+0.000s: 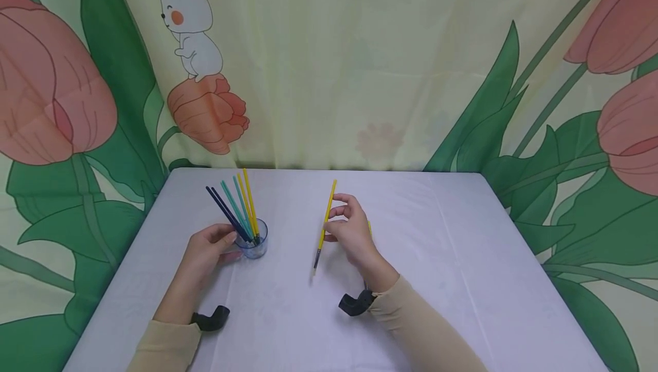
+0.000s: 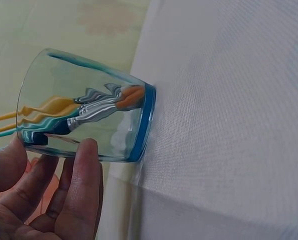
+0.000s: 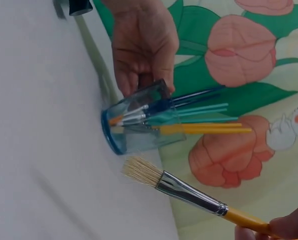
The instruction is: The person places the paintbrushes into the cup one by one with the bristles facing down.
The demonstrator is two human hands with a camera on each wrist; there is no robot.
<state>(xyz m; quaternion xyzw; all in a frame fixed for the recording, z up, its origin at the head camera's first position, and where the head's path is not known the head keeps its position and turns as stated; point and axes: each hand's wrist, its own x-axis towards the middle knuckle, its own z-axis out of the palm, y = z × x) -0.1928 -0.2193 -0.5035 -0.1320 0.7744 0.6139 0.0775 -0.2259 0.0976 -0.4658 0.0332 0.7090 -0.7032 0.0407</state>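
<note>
A clear glass cup (image 1: 256,252) with a blue base stands on the table, holding dark blue brushes (image 1: 225,211), teal brushes (image 1: 233,203) and yellow brushes (image 1: 249,195), bristles down. My left hand (image 1: 208,246) grips the cup's left side; thumb and fingers show against its wall in the left wrist view. To the right, apart from the cup, my right hand (image 1: 354,238) pinches a yellow paintbrush (image 1: 330,203) by its handle. Its pale, flat bristles (image 3: 142,171) point down. Another yellow stick (image 1: 369,228) shows behind that hand, mostly hidden; whether it is held I cannot tell.
A white cloth covers the table (image 1: 442,235). Behind it hangs a curtain (image 1: 329,75) printed with tulips and a rabbit. Black wrist mounts (image 1: 212,319) sit at both sleeves.
</note>
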